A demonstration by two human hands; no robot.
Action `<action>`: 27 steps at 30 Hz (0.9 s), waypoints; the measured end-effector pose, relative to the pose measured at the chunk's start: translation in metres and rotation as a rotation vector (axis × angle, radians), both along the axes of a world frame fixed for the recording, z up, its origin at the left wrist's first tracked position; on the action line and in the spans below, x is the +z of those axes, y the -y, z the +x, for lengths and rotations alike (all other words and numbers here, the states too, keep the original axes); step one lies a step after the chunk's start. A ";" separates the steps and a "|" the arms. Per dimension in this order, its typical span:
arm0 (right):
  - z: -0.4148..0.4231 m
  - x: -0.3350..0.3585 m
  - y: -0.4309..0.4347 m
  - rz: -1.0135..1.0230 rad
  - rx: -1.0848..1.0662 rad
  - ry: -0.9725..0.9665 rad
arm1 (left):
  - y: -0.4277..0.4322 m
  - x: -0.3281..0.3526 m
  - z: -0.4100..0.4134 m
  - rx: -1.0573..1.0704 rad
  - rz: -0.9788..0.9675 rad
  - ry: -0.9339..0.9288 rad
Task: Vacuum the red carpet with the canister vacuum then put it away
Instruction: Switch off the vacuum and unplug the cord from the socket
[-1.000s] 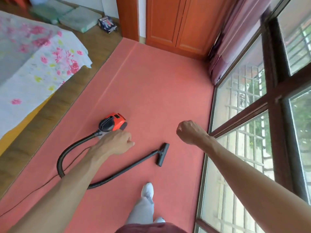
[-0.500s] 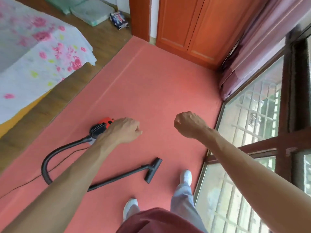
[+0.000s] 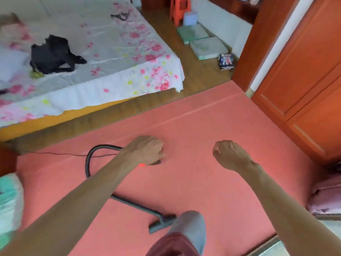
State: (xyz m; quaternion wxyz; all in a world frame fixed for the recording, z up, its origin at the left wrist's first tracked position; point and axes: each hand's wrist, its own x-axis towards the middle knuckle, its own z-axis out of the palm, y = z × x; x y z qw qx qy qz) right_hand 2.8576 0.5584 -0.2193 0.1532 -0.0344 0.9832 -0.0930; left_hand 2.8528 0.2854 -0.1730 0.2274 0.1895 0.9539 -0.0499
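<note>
Vacuum (image 3: 143, 165) on red carpet (image 3: 203, 117), not yet taken up.
Left hand (image 3: 145, 150), right hand (image 3: 228, 154) curled closed, empty; probably light body, floppy hose (image 3: 88, 163); better to grip stiff wand (image 3: 134, 204).

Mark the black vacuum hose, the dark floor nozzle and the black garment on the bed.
black vacuum hose (image 3: 87, 163): head view, its curved loop.
dark floor nozzle (image 3: 162, 224): head view, brush head's middle.
black garment (image 3: 52, 54): head view, its centre.
</note>
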 end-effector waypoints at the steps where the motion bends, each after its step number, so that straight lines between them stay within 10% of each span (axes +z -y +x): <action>1: -0.013 0.002 -0.002 0.004 0.033 -0.001 | 0.000 0.005 -0.010 0.023 -0.011 -0.027; 14: -0.225 0.008 -0.026 0.141 0.408 0.103 | -0.045 -0.022 -0.170 0.249 0.233 -0.048; 27: -0.383 -0.024 0.103 0.149 0.942 0.165 | 0.028 -0.034 -0.223 0.745 0.069 -0.032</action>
